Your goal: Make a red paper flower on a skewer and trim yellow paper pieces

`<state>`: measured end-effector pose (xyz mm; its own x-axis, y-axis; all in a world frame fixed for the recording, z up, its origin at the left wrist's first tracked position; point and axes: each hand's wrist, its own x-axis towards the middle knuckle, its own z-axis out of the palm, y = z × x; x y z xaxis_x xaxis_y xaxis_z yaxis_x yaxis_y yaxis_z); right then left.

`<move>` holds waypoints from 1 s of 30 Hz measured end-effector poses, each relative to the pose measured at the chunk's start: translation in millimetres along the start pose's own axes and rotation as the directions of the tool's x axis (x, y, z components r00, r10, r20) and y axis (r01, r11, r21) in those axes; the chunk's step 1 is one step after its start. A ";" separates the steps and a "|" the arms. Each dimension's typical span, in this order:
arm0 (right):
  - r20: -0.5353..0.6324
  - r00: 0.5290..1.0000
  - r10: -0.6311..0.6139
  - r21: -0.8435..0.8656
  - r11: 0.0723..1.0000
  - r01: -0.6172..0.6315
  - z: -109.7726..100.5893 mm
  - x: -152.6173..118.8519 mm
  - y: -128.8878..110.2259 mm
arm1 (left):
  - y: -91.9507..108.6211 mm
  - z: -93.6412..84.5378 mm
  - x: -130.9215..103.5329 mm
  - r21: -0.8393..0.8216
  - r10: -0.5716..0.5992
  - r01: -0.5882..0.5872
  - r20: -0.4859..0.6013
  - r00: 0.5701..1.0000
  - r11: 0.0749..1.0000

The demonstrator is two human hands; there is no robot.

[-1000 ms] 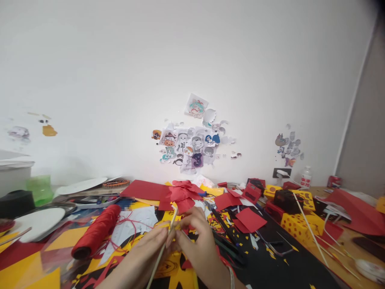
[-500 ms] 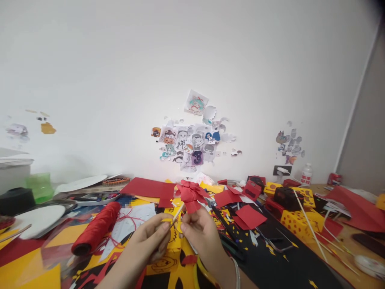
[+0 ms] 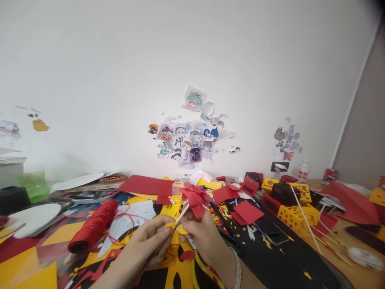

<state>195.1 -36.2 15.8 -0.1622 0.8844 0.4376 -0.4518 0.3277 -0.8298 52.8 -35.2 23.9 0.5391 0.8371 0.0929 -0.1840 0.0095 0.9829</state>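
Note:
A red paper flower (image 3: pixel 195 197) on a thin wooden stick (image 3: pixel 182 213) stands between my hands, tilted up and to the right. My left hand (image 3: pixel 157 240) pinches the lower part of the stick between thumb and fingertips. Just below the flower, my right hand (image 3: pixel 202 235) has its fingers closed on a small yellow paper piece (image 3: pixel 181 229) beside the stick. A bracelet circles my right wrist. The fingers hide the stick's lower end.
At the left lies a red thread spool (image 3: pixel 94 226) with loose thread. Red paper squares (image 3: pixel 248 212), scissors (image 3: pixel 272 235) and yellow scraps lie on the black mat (image 3: pixel 279 261). Spotted yellow boxes (image 3: pixel 297 216), long sticks and a white tape roll (image 3: pixel 365 257) are at the right.
The flower has tilted further right and shows more of the stick below it. Both hands remain close together. The whole view has shifted slightly.

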 end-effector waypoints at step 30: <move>0.317 0.752 -0.578 -0.722 0.367 0.586 -4.8 -12.2 0.7 | 6.6 11.1 -9.2 -0.079 0.044 -0.052 -0.098 0.994 0.996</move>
<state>200.9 -45.2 8.3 -0.1394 0.3706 0.9183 0.3730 0.8787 -0.2980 55.7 -48.8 31.2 0.4475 0.8862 0.1199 -0.2760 0.0093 0.9611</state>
